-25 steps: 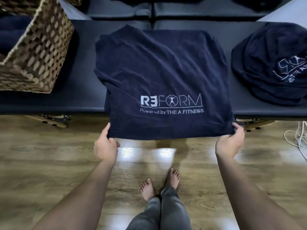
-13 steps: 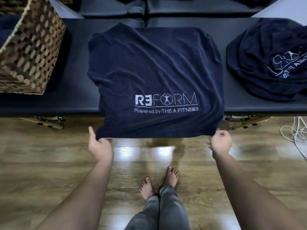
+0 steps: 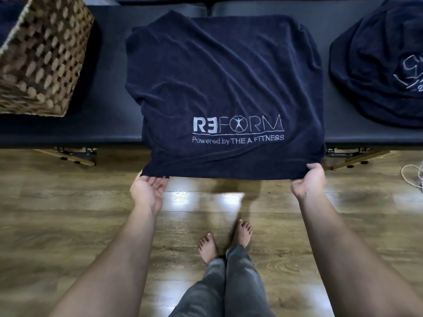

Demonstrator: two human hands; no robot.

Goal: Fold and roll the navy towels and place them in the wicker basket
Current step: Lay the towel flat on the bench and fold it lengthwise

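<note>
The navy towel (image 3: 219, 88), printed "REFORM", lies spread on the black padded bench (image 3: 109, 120), its near edge hanging over the front. The right hand (image 3: 307, 183) pinches the near right corner with curled fingers; the left hand (image 3: 148, 189) sits palm up under the near left corner, fingers loosely extended, touching the hem. The wicker basket (image 3: 43, 60) stands at the bench's left end, a heap of navy towels (image 3: 377, 65) at its right. 2 bare feet (image 3: 225, 239) stand on the wooden floor (image 3: 57, 225).
</note>
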